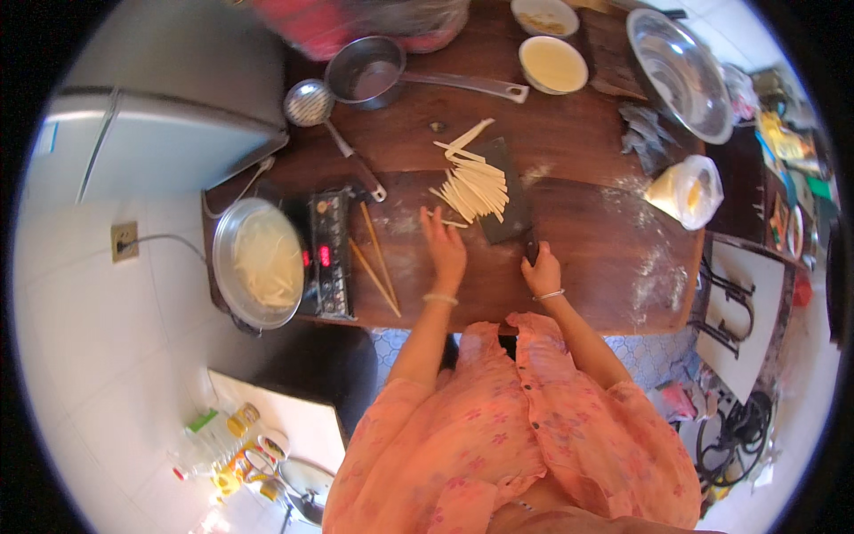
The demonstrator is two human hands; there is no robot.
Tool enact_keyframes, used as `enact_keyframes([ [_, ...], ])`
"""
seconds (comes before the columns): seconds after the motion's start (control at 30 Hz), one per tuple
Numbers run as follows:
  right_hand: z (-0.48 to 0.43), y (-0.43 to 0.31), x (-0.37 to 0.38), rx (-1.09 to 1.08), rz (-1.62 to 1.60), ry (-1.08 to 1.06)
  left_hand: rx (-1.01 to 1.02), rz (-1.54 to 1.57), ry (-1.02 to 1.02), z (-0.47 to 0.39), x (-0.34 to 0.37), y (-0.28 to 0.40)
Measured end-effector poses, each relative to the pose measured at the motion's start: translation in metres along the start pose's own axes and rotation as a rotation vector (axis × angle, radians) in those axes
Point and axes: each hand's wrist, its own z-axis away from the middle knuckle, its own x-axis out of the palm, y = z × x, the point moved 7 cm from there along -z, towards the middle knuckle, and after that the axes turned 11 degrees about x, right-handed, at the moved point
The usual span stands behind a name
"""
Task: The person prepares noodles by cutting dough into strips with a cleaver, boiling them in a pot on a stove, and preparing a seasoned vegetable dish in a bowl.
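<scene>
On the wooden table (594,267) lies a heap of cut dough strips (475,188), partly over the wide dark blade of a cleaver (507,213). My right hand (544,270) grips the cleaver's black handle. Just below the strips, my left hand (444,247) is spread, its fingertips near one loose strip; it holds nothing that I can see. Left of it, a pair of wooden chopsticks (377,267) lies beside an induction cooker (331,253) with a lit red display. A metal pot (220,267) with pale strips in cloudy liquid sits on the cooker.
A slotted skimmer (310,103) and a long-handled saucepan (367,73) lie at the back left. Behind the strips are a bowl of yellow liquid (554,65) and another bowl (545,17). A large steel basin (680,73) and a plastic bag of flour-like contents (687,193) stand right.
</scene>
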Motion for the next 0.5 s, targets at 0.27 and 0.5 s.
enact_keyframes([
  [0.27,0.056,-0.051,0.051,-0.282,-0.199,-0.1,-0.066,0.145,0.144,0.005,-0.038,-0.006],
  [0.5,0.067,-0.038,0.049,0.123,-0.542,-0.615,-0.015,0.271,0.112,0.019,-0.104,0.021],
])
